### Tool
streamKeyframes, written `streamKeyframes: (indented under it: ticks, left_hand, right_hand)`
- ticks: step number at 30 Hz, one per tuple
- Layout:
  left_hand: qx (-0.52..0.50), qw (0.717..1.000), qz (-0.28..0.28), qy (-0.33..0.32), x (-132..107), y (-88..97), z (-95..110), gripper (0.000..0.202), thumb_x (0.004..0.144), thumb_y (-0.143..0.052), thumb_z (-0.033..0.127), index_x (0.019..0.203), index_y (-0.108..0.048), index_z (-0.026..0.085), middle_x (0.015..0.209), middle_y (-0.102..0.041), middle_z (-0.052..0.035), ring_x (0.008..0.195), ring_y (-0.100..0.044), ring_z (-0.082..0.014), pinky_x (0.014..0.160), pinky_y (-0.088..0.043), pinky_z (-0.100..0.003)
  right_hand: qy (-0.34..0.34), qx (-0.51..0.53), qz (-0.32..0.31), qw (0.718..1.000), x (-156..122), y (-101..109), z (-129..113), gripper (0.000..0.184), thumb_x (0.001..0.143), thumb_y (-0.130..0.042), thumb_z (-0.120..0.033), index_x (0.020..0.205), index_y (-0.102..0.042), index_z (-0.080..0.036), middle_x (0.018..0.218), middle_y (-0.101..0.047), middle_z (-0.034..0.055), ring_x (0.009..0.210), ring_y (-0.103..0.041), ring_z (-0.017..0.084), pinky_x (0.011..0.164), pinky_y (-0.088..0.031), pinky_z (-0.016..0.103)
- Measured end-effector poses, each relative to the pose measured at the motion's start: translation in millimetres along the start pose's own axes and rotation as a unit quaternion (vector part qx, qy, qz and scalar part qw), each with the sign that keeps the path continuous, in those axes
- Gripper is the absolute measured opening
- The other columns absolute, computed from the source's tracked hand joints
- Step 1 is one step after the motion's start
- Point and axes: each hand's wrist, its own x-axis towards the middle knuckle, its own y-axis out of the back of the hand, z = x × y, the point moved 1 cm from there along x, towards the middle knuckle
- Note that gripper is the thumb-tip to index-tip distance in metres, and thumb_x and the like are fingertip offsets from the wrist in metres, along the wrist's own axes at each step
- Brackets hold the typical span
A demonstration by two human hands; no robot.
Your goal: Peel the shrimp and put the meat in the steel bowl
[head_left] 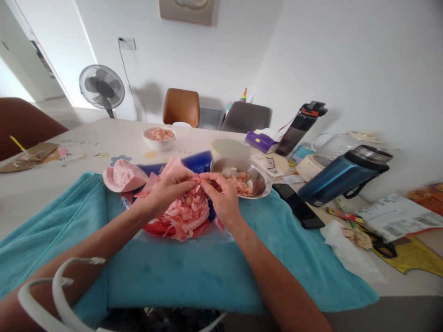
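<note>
Over a heap of pink pomelo peel scraps (187,212), my left hand (171,186) and my right hand (221,193) meet with fingertips pinched together. Between them is a small piece of pomelo flesh (198,180), mostly covered by the fingers. The scraps lie on a red and blue plastic bag (197,162) spread over a teal towel (180,276). Left of the heap sits a thick, cup-shaped piece of pomelo rind (125,176). Just beyond my right hand stands a steel bowl (261,184) holding peeled pomelo flesh (242,183).
A white bowl of pulp (159,138) stands farther back. To the right are a black phone (297,205), a tilted blue thermos (342,175), a dark bottle (299,129), a purple tissue pack (262,141), scissors (384,248) and papers. A fan (102,86) and chairs stand behind.
</note>
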Motion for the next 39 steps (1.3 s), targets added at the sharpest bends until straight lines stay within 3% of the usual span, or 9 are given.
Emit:
streamKeyframes:
  ticks: [7,9,11,14,19,24,32,36,39]
  left_hand:
    - [-0.132,0.986,-0.035,0.098,1.7,3.5,-5.7,0.025,0.074,-0.077,0.032,0.070,-0.062,0.013,0.055,-0.059,0.0003,0.045,-0.050,-0.0058,0.038,-0.036,-0.014]
    - [-0.150,0.983,-0.024,0.102,2.8,5.4,-7.7,0.025,0.070,-0.080,0.030,0.068,-0.062,0.013,0.056,-0.059,0.0006,0.045,-0.051,-0.0056,0.038,-0.035,-0.014]
    - [-0.139,0.986,-0.008,0.090,3.3,6.4,-9.3,0.024,0.070,-0.080,0.030,0.068,-0.063,0.013,0.055,-0.058,0.0017,0.044,-0.050,-0.0052,0.038,-0.035,-0.014]
    - [-0.072,0.996,0.012,0.045,1.8,4.7,-9.3,0.024,0.075,-0.076,0.034,0.071,-0.064,0.014,0.053,-0.056,0.0028,0.045,-0.049,-0.0050,0.040,-0.036,-0.015]
    - [0.036,0.998,0.054,0.003,-5.5,-1.2,-3.0,0.028,0.078,-0.071,0.038,0.066,-0.062,0.014,0.054,-0.057,0.0017,0.047,-0.048,-0.0064,0.044,-0.037,-0.018]
    - [0.077,0.996,0.051,-0.004,-9.3,-2.6,3.3,0.024,0.079,-0.068,0.033,0.065,-0.065,0.014,0.054,-0.057,0.0010,0.049,-0.049,-0.0082,0.047,-0.037,-0.020]
    - [0.010,1.000,-0.009,0.005,-3.1,2.1,-9.6,0.022,0.080,-0.069,0.032,0.070,-0.067,0.013,0.057,-0.058,0.0002,0.052,-0.049,-0.0078,0.049,-0.035,-0.019]
    - [-0.061,0.997,-0.016,0.039,-1.2,2.7,-11.8,0.021,0.075,-0.074,0.030,0.066,-0.067,0.012,0.053,-0.055,0.0001,0.049,-0.048,-0.0072,0.046,-0.036,-0.018]
    - [-0.119,0.990,-0.029,0.073,-0.9,3.7,-10.0,0.019,0.072,-0.076,0.027,0.064,-0.067,0.012,0.053,-0.055,0.0002,0.045,-0.046,-0.0058,0.041,-0.034,-0.017]
  right_hand:
    - [-0.128,0.101,-0.066,0.984,0.9,1.1,4.2,0.022,0.079,-0.067,-0.038,0.095,-0.067,-0.024,0.073,-0.065,-0.0013,0.058,-0.057,0.013,0.052,-0.046,0.025]
    - [-0.094,0.057,-0.054,0.993,1.1,1.3,4.5,0.020,0.080,-0.066,-0.037,0.095,-0.068,-0.024,0.081,-0.066,0.0005,0.066,-0.059,0.014,0.059,-0.049,0.027]
    - [0.007,-0.049,0.003,0.999,0.8,2.3,3.5,0.017,0.080,-0.066,-0.031,0.095,-0.069,-0.024,0.092,-0.065,0.0023,0.077,-0.059,0.015,0.073,-0.051,0.030]
    - [0.107,-0.157,0.042,0.981,-1.0,2.6,2.8,0.018,0.081,-0.063,-0.024,0.098,-0.069,-0.026,0.092,-0.062,0.0020,0.079,-0.057,0.015,0.077,-0.050,0.030]
    - [0.064,-0.132,-0.035,0.989,-2.1,0.6,6.5,0.021,0.081,-0.066,-0.031,0.101,-0.066,-0.025,0.098,-0.066,0.0028,0.084,-0.062,0.017,0.075,-0.051,0.030]
    - [0.013,-0.069,-0.039,0.997,-0.9,0.5,6.3,0.018,0.083,-0.065,-0.038,0.094,-0.067,-0.024,0.090,-0.069,0.0012,0.070,-0.062,0.015,0.066,-0.051,0.029]
    - [0.093,-0.166,0.012,0.982,-2.9,-1.4,7.6,0.014,0.084,-0.056,-0.028,0.086,-0.069,-0.024,0.089,-0.072,0.0031,0.084,-0.066,0.019,0.081,-0.051,0.034]
    - [0.030,-0.114,0.045,0.992,-3.7,-4.2,9.7,0.014,0.080,-0.056,-0.026,0.080,-0.070,-0.024,0.084,-0.073,0.0016,0.078,-0.065,0.017,0.078,-0.052,0.033]
    - [-0.060,0.002,0.053,0.997,-3.3,-6.3,8.4,0.011,0.074,-0.059,-0.026,0.077,-0.069,-0.023,0.068,-0.068,-0.0009,0.061,-0.061,0.014,0.059,-0.051,0.028]
